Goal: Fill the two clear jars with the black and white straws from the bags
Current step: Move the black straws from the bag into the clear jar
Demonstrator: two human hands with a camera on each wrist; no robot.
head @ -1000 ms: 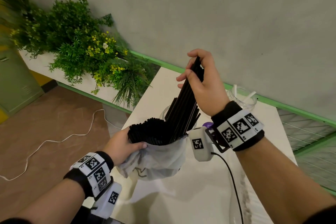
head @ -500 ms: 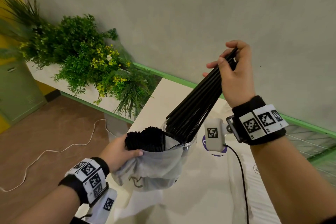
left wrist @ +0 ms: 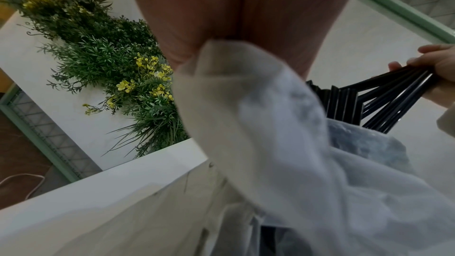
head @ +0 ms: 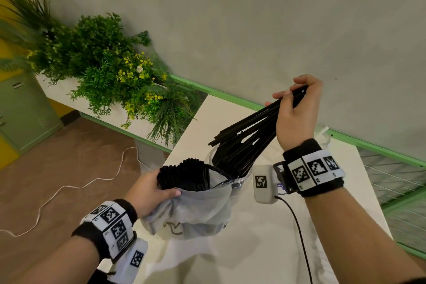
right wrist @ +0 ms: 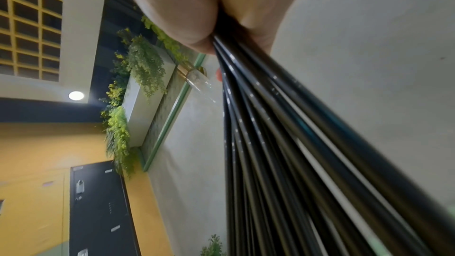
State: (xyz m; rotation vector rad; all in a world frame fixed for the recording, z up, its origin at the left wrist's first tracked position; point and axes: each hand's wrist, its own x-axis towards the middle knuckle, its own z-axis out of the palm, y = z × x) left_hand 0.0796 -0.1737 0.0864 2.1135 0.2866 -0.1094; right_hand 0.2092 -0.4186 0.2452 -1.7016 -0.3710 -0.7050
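My right hand [head: 297,108] grips the top of a fanned bunch of black straws [head: 244,140], held tilted above the table; their lower ends point into a clear jar [head: 239,180] just behind the bag. My left hand [head: 149,191] holds the rim of a translucent white bag [head: 191,212] packed with more black straws [head: 184,175]. The left wrist view shows the bag [left wrist: 295,163] up close and the bunch [left wrist: 393,100] at the right. In the right wrist view the bunch [right wrist: 295,163] runs down from my palm. A second clear jar [head: 323,136] peeks out behind my right wrist.
The white table [head: 253,249] runs along a grey wall with a green rail [head: 230,97]. A planter of green plants with yellow flowers [head: 110,71] stands left of the table. A white cord [head: 69,189] lies on the brown floor.
My right hand has pulled the bunch of black straws out of the bag, up and to the right, and the bunch now tilts over the jar. The left hand keeps holding the bag.
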